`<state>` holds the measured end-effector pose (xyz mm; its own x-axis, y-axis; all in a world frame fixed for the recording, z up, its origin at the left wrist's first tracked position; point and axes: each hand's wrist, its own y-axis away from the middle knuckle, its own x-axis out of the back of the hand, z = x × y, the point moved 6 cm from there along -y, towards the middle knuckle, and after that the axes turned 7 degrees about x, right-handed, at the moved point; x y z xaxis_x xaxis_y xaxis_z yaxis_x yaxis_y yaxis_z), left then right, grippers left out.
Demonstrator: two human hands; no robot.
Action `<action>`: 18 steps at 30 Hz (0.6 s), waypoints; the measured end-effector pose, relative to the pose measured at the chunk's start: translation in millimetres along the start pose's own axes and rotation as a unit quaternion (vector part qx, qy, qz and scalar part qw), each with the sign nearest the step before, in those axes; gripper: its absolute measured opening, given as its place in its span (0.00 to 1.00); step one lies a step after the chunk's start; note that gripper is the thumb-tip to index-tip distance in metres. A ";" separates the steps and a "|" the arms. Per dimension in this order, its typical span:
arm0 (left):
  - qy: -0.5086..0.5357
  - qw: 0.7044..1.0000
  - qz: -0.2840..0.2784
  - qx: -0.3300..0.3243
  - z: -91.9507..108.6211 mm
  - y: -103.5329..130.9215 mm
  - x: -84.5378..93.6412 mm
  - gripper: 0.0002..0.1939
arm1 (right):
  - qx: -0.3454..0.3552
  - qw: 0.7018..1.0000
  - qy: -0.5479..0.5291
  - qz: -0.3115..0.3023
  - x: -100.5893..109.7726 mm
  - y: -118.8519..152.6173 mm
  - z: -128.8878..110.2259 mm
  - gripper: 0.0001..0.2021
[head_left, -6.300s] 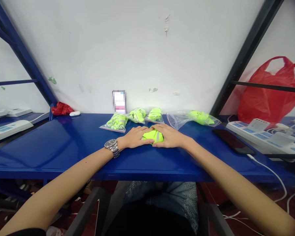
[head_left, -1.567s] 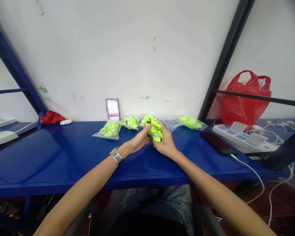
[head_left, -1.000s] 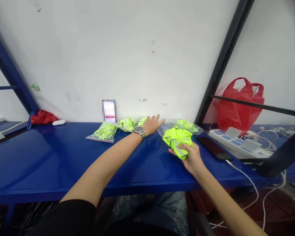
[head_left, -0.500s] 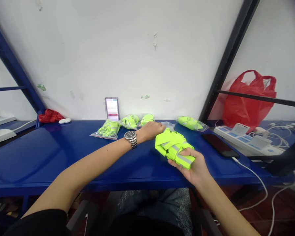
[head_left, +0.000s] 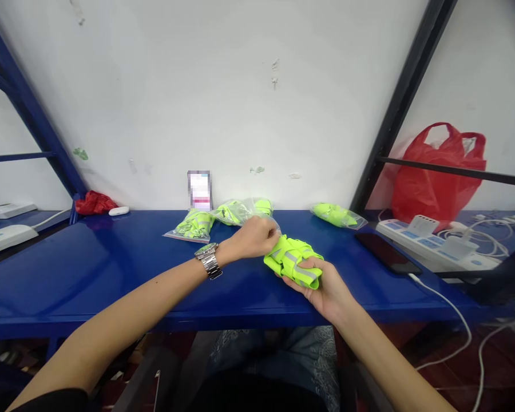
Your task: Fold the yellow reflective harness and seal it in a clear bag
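We hold the folded vest (head_left: 293, 264) in the right hand (head_left: 326, 286), palm up, fingers curled over its near end — a grip that keeps the soft fabric bundled. The vest is neon-yellow cloth with grey reflective bands, compressed into a short, lumpy roll; it sits just above the counter (head_left: 111, 269), at its near middle.

The left hand (head_left: 253, 237) is closed in a pinch on the edge of a clear plastic bag (head_left: 271, 220), thin and crinkled, just beside the vest's far end. The bag's mouth faces the vest, as far as we can tell; the film is too transparent to trace fully. A steel watch (head_left: 209, 260) sits on the left wrist.

Against the wall lie bagged vests (head_left: 193, 224) — flat, glossy packets — and one more packet (head_left: 337, 215) well apart to the right. The counter is smooth blue-painted metal. A dark phone (head_left: 388, 253) rests flat to the right, near a white power strip (head_left: 438, 247).
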<state>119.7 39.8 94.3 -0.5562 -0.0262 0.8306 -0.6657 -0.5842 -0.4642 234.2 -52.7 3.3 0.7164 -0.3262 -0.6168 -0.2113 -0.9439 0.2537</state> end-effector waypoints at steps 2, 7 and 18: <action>-0.026 0.999 -0.019 0.010 1.9 6.4 -2.3 0.16 | 0.002 1.000 -0.021 -0.007 0.9 -4.0 -2.3 0.23; -0.081 0.991 -0.107 0.017 6.2 30.5 -5.6 0.22 | 0.032 0.998 -0.048 0.004 6.1 -10.5 -9.3 0.23; -0.152 0.961 -0.225 -0.048 -28.9 -0.4 -3.2 0.63 | 0.018 0.999 0.048 0.016 0.9 -8.1 -12.7 0.18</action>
<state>107.4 63.5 82.9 -0.0393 -0.0334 0.9987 -0.8558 -0.5148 -0.0509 244.9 -44.7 10.1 0.7684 -0.3522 -0.5344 -0.2581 -0.9346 0.2448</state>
